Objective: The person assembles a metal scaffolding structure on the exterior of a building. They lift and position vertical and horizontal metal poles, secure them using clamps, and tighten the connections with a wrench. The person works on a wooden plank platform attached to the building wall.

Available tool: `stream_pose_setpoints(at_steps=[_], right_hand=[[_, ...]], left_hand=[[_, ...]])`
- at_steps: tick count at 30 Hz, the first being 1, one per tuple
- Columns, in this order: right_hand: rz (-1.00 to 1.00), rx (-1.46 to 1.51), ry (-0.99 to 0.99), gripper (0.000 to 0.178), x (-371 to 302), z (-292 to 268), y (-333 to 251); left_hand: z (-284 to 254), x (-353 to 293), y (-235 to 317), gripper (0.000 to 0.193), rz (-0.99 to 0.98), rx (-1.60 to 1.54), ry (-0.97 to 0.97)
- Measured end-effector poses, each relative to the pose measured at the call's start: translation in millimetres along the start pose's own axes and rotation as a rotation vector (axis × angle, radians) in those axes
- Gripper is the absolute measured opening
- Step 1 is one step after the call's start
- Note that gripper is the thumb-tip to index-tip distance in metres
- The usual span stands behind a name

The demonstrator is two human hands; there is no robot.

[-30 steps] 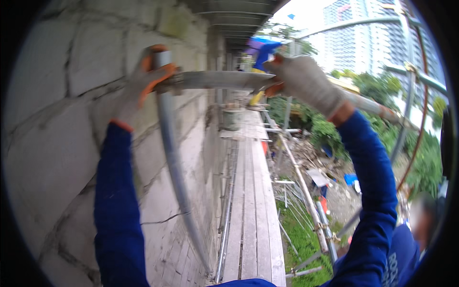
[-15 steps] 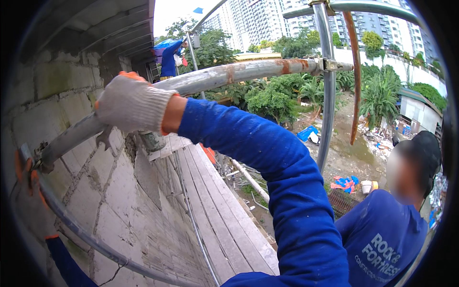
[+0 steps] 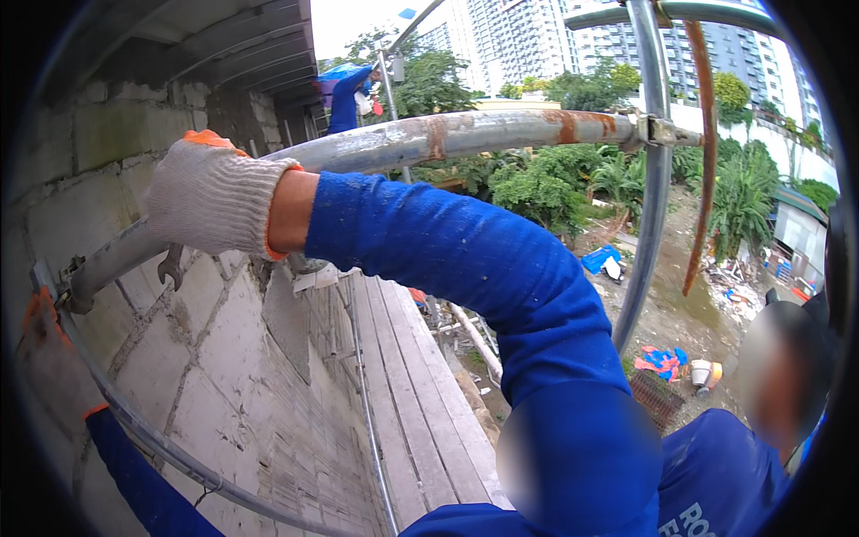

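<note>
My right hand, in a grey knit glove with orange coating, is closed over a thick, rust-marked scaffold pipe. The open-ended jaw of a wrench sticks out below this hand; its handle is hidden. At the far left, my left hand, gloved alike, has its fingers up against the end of a thinner curved-looking pipe, partly behind it. Beside those fingers a clamp sits where the two pipes meet.
A concrete block wall runs along the left. Wooden planks lie below. An upright pipe and a rusty bar stand at right. A co-worker in blue is close by; another person is farther off.
My right hand has moved left along the pipe, the wrench with it. My left hand's fingers have drawn closer together by the clamp. The view has shifted, and the near co-worker shows lower at right.
</note>
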State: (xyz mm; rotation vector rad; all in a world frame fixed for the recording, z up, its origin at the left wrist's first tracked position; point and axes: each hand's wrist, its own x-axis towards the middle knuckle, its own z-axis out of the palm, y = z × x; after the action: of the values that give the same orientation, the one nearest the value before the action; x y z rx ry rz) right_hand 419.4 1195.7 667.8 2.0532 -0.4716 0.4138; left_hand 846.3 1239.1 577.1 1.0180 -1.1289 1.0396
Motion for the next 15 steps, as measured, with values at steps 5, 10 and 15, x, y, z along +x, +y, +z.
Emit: stream_pose_setpoints(at_steps=[5,10,15], right_hand=[[-0.045,-0.024,0.106,0.023,1.6,0.6,-4.8],[0.003,-0.079,-0.017,0.011,-24.7,-6.5,1.6],[0.057,0.079,-0.233,0.021,21.7,59.6,-5.7]], left_hand=[[-9.7,-8.1,11.7,0.037,0.138,-0.063,-0.034],[9.0,-18.6,36.9,0.042,0.016,-0.397,-0.182],[29.0,-26.6,21.1,0.042,-0.045,-0.394,-0.215]])
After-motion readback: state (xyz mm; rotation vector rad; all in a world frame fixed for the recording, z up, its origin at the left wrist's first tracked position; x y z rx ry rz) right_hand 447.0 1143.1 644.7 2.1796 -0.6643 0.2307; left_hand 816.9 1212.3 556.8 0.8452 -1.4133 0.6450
